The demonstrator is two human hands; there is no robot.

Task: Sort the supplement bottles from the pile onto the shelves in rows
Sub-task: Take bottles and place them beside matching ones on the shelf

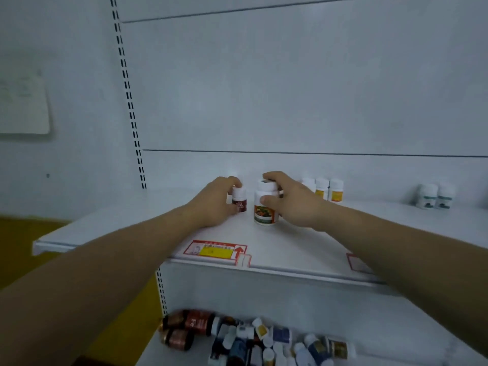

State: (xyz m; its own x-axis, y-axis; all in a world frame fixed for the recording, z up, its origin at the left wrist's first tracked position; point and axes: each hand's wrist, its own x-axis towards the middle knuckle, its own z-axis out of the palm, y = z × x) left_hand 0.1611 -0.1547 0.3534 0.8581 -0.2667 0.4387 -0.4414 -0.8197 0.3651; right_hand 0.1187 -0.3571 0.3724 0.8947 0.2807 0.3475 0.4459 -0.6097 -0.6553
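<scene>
My left hand (214, 202) grips a small white bottle with a dark red label (239, 199) standing upright on the white shelf (148, 220). Just to its right, my right hand (293, 202) wraps a larger white bottle with a green and orange label (264, 212), fingers over its cap, base on the shelf. Three white bottles with yellow labels (328, 191) stand in a row behind my right hand. Two white bottles with teal labels (435, 196) stand at the far right. The pile of mixed bottles (250, 339) lies on the lower shelf.
A red and yellow price tag (216, 250) sits on the shelf's front edge, another red tag (355, 262) to its right. A slotted upright (129, 101) runs up the back panel at left. Copper-coloured bottles (179, 331) lie at the pile's left end.
</scene>
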